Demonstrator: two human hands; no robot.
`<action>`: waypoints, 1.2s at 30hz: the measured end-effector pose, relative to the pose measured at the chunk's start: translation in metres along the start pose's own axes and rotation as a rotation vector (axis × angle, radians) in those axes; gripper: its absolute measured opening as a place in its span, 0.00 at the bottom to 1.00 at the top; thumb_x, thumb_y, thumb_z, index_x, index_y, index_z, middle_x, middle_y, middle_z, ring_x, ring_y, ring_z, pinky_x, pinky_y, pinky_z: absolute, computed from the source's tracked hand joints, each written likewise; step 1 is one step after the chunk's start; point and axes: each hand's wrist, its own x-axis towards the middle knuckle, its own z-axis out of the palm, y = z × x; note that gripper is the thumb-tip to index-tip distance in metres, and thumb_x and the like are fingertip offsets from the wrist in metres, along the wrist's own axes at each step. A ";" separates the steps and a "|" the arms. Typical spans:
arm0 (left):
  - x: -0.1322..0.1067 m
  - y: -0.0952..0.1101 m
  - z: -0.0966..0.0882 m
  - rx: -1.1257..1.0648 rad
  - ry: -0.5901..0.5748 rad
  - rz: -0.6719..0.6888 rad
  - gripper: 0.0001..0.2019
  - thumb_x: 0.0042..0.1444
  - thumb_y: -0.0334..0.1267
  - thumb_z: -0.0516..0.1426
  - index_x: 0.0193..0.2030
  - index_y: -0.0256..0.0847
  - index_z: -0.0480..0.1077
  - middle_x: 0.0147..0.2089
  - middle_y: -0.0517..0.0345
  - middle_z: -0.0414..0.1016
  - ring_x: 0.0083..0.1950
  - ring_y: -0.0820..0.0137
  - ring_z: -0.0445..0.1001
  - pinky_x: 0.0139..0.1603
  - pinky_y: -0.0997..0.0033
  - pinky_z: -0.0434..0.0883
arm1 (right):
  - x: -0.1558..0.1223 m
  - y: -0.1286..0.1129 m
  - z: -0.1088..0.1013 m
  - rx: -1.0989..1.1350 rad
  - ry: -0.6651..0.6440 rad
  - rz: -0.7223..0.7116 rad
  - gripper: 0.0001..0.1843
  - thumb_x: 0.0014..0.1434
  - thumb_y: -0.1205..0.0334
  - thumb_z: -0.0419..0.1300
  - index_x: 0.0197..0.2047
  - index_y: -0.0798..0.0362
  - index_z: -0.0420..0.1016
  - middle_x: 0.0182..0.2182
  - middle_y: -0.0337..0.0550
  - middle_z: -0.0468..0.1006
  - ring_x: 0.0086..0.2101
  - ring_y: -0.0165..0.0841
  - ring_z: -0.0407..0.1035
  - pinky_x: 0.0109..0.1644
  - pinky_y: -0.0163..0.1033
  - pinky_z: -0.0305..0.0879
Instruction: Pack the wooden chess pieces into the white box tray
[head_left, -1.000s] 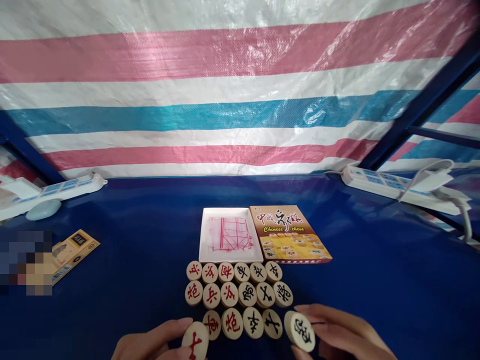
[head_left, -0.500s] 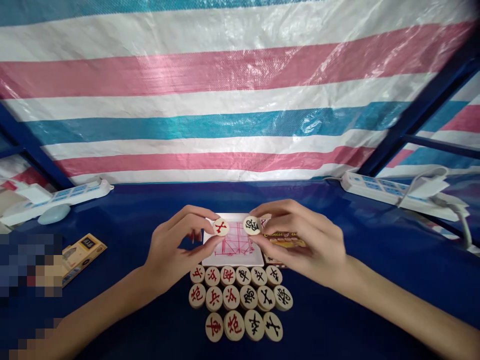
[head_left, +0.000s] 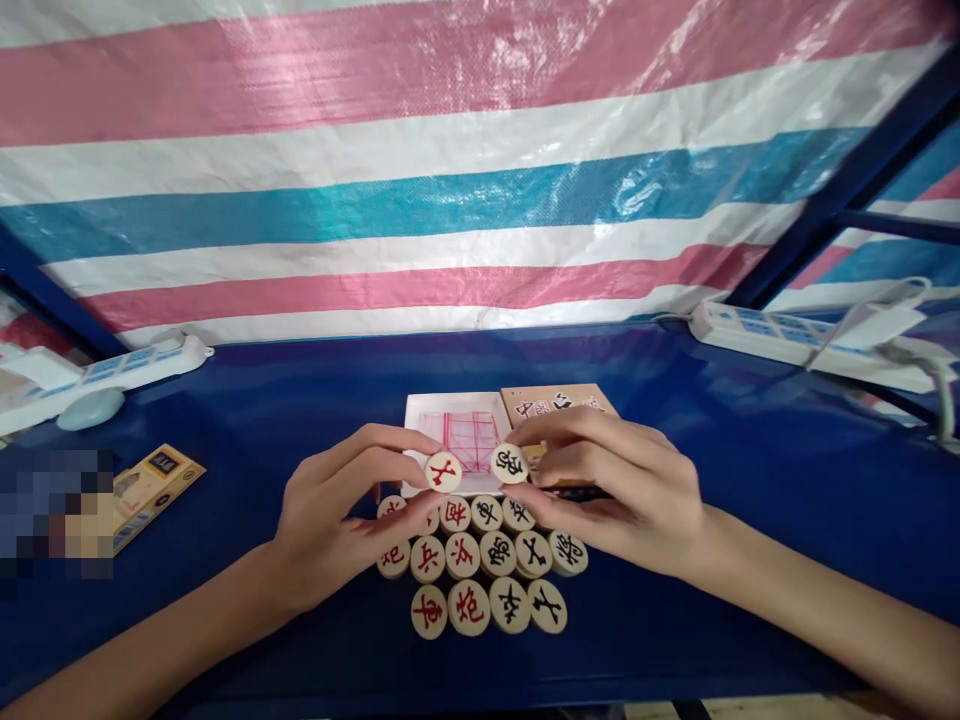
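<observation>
Between thumb and fingertips, my left hand (head_left: 337, 510) pinches a round Chinese chess piece with a red character (head_left: 444, 471). A piece with a black character (head_left: 510, 463) is pinched the same way in my right hand (head_left: 615, 490). Both faces point toward me, a small gap apart. Below them, several more pieces lie in three rows on the blue table, red ones (head_left: 469, 607) at left and black ones (head_left: 510, 604) at right. My fingers partly cover the back row. Behind the pieces is a white tray (head_left: 416, 410) with red grid lines inside.
A printed chess box (head_left: 555, 398) adjoins the tray, partly behind my right hand. Power strips lie at far left (head_left: 150, 365) and right (head_left: 780, 335). A pale blue oval object (head_left: 90, 409) and a yellow box (head_left: 161, 480) are at left. Striped plastic sheeting (head_left: 450, 230) hangs behind.
The camera view has tilted downward, so the table appears higher. Both hands have come nearer the rows with their pieces, uncovering more of the printed box. Each grip stays the same.
</observation>
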 end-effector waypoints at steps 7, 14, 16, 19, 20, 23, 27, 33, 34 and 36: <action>-0.001 -0.001 0.000 -0.006 0.022 -0.021 0.09 0.54 0.26 0.64 0.38 0.42 0.71 0.46 0.58 0.78 0.39 0.74 0.76 0.26 0.76 0.72 | -0.002 -0.002 -0.004 -0.017 -0.006 -0.030 0.10 0.56 0.68 0.68 0.36 0.53 0.70 0.42 0.43 0.77 0.37 0.29 0.72 0.37 0.36 0.69; 0.000 0.004 0.003 0.021 -0.007 0.000 0.05 0.57 0.29 0.64 0.36 0.42 0.73 0.45 0.58 0.79 0.41 0.72 0.79 0.36 0.74 0.77 | -0.001 -0.008 -0.002 -0.013 -0.035 -0.042 0.07 0.58 0.66 0.66 0.35 0.52 0.70 0.42 0.43 0.76 0.36 0.30 0.72 0.37 0.38 0.70; 0.001 0.005 0.003 0.029 0.003 0.020 0.06 0.56 0.29 0.64 0.36 0.42 0.73 0.44 0.58 0.80 0.42 0.72 0.79 0.40 0.72 0.78 | -0.002 -0.008 -0.001 -0.020 -0.047 -0.047 0.07 0.58 0.67 0.67 0.35 0.53 0.71 0.42 0.44 0.76 0.36 0.30 0.72 0.38 0.38 0.70; 0.002 0.008 0.003 0.022 0.000 0.040 0.06 0.55 0.28 0.65 0.36 0.43 0.73 0.44 0.59 0.80 0.42 0.71 0.79 0.41 0.70 0.77 | -0.002 -0.009 -0.001 -0.018 -0.055 -0.041 0.06 0.59 0.67 0.66 0.37 0.53 0.72 0.43 0.44 0.76 0.38 0.31 0.73 0.39 0.39 0.71; 0.002 0.009 0.003 0.015 -0.008 0.046 0.06 0.56 0.28 0.65 0.36 0.43 0.73 0.44 0.59 0.80 0.42 0.71 0.78 0.40 0.69 0.77 | -0.002 -0.009 -0.001 -0.014 -0.056 -0.044 0.05 0.59 0.67 0.66 0.38 0.53 0.73 0.43 0.44 0.76 0.39 0.31 0.73 0.39 0.39 0.71; 0.002 0.010 0.004 -0.011 -0.020 0.065 0.07 0.55 0.27 0.65 0.36 0.42 0.74 0.44 0.58 0.80 0.41 0.72 0.78 0.40 0.70 0.76 | 0.000 -0.010 -0.002 -0.001 -0.049 -0.075 0.05 0.59 0.68 0.66 0.39 0.52 0.75 0.44 0.44 0.77 0.40 0.32 0.74 0.38 0.40 0.72; 0.000 0.009 0.006 -0.017 -0.013 0.074 0.07 0.54 0.27 0.65 0.36 0.41 0.74 0.44 0.58 0.80 0.41 0.73 0.77 0.40 0.71 0.75 | 0.004 -0.013 -0.003 0.005 -0.039 -0.109 0.04 0.60 0.68 0.65 0.39 0.53 0.77 0.43 0.45 0.79 0.39 0.33 0.74 0.38 0.41 0.73; 0.000 0.008 0.005 -0.014 -0.023 0.090 0.07 0.55 0.27 0.65 0.37 0.41 0.75 0.45 0.57 0.81 0.41 0.72 0.78 0.41 0.71 0.75 | 0.003 -0.015 -0.004 0.011 -0.044 -0.074 0.02 0.61 0.67 0.64 0.38 0.52 0.76 0.42 0.44 0.78 0.38 0.31 0.75 0.38 0.39 0.74; 0.000 0.008 0.004 -0.009 -0.020 0.091 0.06 0.55 0.27 0.65 0.37 0.42 0.75 0.45 0.57 0.81 0.41 0.72 0.78 0.41 0.71 0.76 | 0.003 -0.015 -0.004 0.016 -0.044 -0.064 0.03 0.61 0.67 0.64 0.40 0.52 0.75 0.42 0.43 0.78 0.39 0.31 0.75 0.38 0.39 0.74; 0.001 0.009 0.004 0.002 -0.013 0.088 0.06 0.56 0.28 0.65 0.37 0.43 0.74 0.44 0.58 0.81 0.41 0.72 0.78 0.41 0.71 0.76 | 0.002 -0.015 -0.003 0.031 -0.040 -0.056 0.06 0.61 0.66 0.65 0.42 0.52 0.74 0.42 0.43 0.78 0.39 0.31 0.75 0.39 0.38 0.74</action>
